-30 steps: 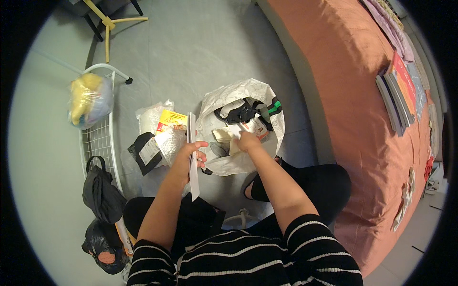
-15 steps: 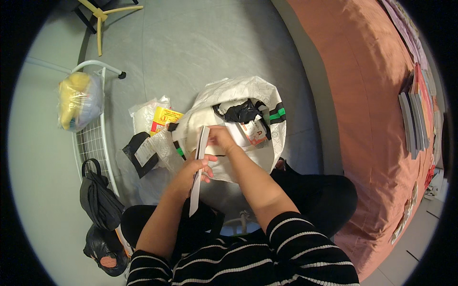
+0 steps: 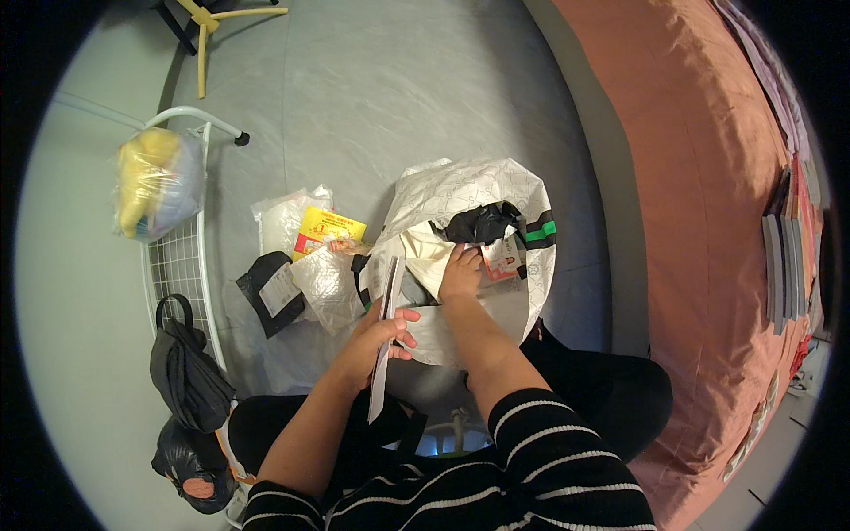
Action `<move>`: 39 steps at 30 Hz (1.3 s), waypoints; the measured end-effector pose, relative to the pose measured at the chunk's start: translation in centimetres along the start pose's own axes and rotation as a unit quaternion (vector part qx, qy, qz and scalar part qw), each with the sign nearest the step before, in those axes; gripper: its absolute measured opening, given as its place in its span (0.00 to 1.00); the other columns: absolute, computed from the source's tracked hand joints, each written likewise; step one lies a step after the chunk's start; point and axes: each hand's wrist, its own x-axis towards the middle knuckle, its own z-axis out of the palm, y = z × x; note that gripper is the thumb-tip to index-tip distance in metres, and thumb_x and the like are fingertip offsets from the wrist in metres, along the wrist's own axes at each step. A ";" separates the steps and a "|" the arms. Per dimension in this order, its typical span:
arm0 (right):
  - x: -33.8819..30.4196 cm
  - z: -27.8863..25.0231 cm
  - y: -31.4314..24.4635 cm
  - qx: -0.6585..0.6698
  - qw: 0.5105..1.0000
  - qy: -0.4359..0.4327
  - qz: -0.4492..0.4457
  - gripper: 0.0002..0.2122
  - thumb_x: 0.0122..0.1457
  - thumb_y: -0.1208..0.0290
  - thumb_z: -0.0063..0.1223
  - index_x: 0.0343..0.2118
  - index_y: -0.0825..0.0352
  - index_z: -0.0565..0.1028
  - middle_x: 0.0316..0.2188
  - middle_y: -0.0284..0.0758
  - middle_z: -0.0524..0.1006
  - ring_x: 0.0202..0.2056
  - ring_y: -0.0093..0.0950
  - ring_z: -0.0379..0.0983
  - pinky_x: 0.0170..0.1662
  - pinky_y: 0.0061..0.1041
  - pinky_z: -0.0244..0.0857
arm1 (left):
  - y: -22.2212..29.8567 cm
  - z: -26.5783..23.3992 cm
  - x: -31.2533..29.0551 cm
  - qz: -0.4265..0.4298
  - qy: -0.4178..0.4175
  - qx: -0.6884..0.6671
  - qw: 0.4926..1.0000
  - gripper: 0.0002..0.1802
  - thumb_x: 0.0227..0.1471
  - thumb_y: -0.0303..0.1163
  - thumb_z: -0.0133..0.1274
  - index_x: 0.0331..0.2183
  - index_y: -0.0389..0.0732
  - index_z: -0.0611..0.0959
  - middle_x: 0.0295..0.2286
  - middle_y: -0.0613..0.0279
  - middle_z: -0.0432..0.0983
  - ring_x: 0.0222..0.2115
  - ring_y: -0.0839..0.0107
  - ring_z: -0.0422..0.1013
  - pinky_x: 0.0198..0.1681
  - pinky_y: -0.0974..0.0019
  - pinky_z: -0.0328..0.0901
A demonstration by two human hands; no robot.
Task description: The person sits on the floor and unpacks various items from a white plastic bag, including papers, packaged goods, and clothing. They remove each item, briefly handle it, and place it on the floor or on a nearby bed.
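My left hand [image 3: 365, 347] grips a thin white book or booklet [image 3: 381, 385], which stands on edge so that its cover is hidden. It is beside the near left rim of a big white woven bag [image 3: 465, 181] with black and green strips. My right hand [image 3: 460, 273] reaches into the bag's mouth, its fingers stretched out over a cream-white item [image 3: 425, 255]. By those fingers lies a white and red printed packet or card [image 3: 502, 259]. Crumpled black plastic [image 3: 482, 223] fills the far part of the opening. What lies deeper is hidden.
Left of the bag lie a yellow and red packet [image 3: 328, 228], clear bubble wrap [image 3: 329, 281] and a black mailer [image 3: 270, 294]. Farther left, a white wire rack [image 3: 177, 257] stands by a dark backpack [image 3: 184, 367]. An orange-covered bed [image 3: 691, 221] with books [image 3: 784, 274] borders the right.
My right hand has left the book's side and moved right into the bag's mouth. My left hand still holds the book. The whole view has shifted slightly.
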 end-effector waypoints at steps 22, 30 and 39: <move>2.0 -2.3 0.3 0.027 0.993 -0.111 0.009 0.27 0.56 0.61 0.46 0.58 0.68 0.59 0.57 0.58 0.59 0.54 0.52 0.59 0.44 0.50 0.65 | 0.1 -0.6 -0.4 0.013 0.005 0.003 1.000 0.34 0.49 0.43 0.50 0.55 0.39 0.61 0.44 0.55 0.67 0.35 0.68 0.68 0.37 0.62 0.66; 0.9 2.0 2.1 -0.046 0.997 0.052 -0.044 0.25 0.57 0.66 0.46 0.57 0.66 0.59 0.55 0.56 0.61 0.51 0.43 0.62 0.33 0.44 0.71 | 0.4 0.0 -0.7 0.001 0.001 -0.010 1.000 0.34 0.49 0.43 0.51 0.54 0.39 0.61 0.43 0.56 0.68 0.35 0.68 0.68 0.37 0.63 0.66; 5.9 -8.7 7.1 0.157 0.978 -0.136 -0.009 0.14 0.50 0.68 0.50 0.37 0.72 0.76 0.38 0.46 0.77 0.42 0.41 0.74 0.45 0.35 0.69 | 0.0 -1.0 -0.3 0.005 -0.020 -0.064 0.998 0.35 0.49 0.46 0.50 0.53 0.37 0.60 0.43 0.53 0.69 0.34 0.64 0.70 0.34 0.60 0.70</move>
